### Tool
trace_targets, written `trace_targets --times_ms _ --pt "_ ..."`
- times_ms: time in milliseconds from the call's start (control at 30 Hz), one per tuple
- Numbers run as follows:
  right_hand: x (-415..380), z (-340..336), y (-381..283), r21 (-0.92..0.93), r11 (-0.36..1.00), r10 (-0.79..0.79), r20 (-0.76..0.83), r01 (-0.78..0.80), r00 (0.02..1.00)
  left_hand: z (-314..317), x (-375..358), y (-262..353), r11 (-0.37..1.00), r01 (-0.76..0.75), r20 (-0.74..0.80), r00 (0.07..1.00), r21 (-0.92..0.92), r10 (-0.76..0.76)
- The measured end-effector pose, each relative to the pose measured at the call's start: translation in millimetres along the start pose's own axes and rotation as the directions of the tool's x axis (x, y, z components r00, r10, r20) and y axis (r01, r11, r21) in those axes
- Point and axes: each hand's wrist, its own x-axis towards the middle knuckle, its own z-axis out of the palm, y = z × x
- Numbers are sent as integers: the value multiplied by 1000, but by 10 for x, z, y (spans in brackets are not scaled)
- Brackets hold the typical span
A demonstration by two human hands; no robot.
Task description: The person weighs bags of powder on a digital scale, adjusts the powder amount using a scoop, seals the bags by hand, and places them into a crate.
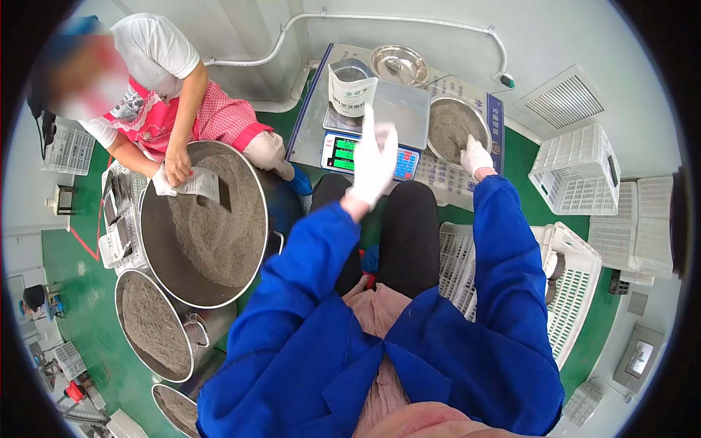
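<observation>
My left hand (376, 164), in a white glove, is raised in front of the digital scale (371, 157). Its fingers are apart, and one reaches up to the lower edge of a printed pouch (353, 95) standing open on the scale's metal plate (401, 109). Whether that finger touches the pouch is hard to tell. My right hand (476, 158), also gloved, is at the near right side of a steel bowl (485, 120) holding grey-brown grains (447, 130). Its fingers are closed over the grains; what they hold is hidden.
A co-worker (157, 87) at the left holds a pouch (202, 184) over a large steel drum (153, 241) of grains. Another drum (186, 339) stands nearer. A steel basin (420, 62) lies behind the scale. White crates (577, 171) stand at the right.
</observation>
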Motion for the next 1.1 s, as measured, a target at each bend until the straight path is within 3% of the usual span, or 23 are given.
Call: trace_targets --times_ms 33,67,100,133,200,300,400,533,600,667,733,767,800,833,867,1000,1033,1100 --pt "-100 -146 -57 -29 1000 1 -25 -2 1000 4 295 64 999 -34 -21 999 12 34" --pt "-193 -310 -103 -1 998 -59 -54 59 997 -60 523 286 990 -8 25 1000 143 5" --pt "-288 -476 -143 25 993 -117 -86 119 989 -40 761 195 950 -96 26 995 298 92" --pt "-371 -583 -141 48 983 -172 -118 179 978 -10 961 130 865 -67 5 997 498 75" --pt "-555 -783 -164 7 957 -287 -136 290 948 -40 1180 61 698 -138 102 990 703 93" --pt "-944 -1065 -295 -2 931 -357 -198 364 913 -82 1087 129 628 -179 121 984 757 134" --pt "-1258 -1267 -429 -54 904 -426 -192 423 884 -116 914 35 560 -313 216 948 767 235" --pt "-1702 -1681 -722 -57 818 -572 -186 572 799 -247 634 270 502 -583 452 812 639 368" --pt "-2115 -2290 -1001 327 702 -667 -13 633 745 -339 400 662 499 -690 557 721 524 412" --pt "-2480 -2651 -1109 720 488 -804 150 494 575 -399 159 955 422 -815 689 568 397 450" --pt "-2580 -2952 -1123 955 199 -979 202 222 11 -440 -119 1234 461 -870 734 427 174 529" --pt "-2580 -2900 -987 950 174 -982 149 260 116 -444 -242 1313 451 -878 812 376 159 447" --pt "-2570 -2769 -818 944 154 -972 91 293 217 -470 -381 1361 487 -868 812 354 99 465" --pt "-2458 -2597 -687 614 586 -719 93 529 688 -452 -493 1348 477 -877 832 311 64 460" --pt "-2450 -2557 -662 143 923 -331 -173 356 928 -412 -603 1332 468 -883 848 268 27 457" --pt "-2974 -2805 -542 687 635 -480 -7 353 877 -296 -849 1399 499 -863 809 237 -79 537" --pt "-3153 -2852 -628 933 261 -816 75 249 574 -285 -861 1476 514 -857 884 206 -44 420" --pt "-3065 -2592 -375 649 496 -723 -57 576 688 -251 -911 1510 498 -864 866 194 -73 462"
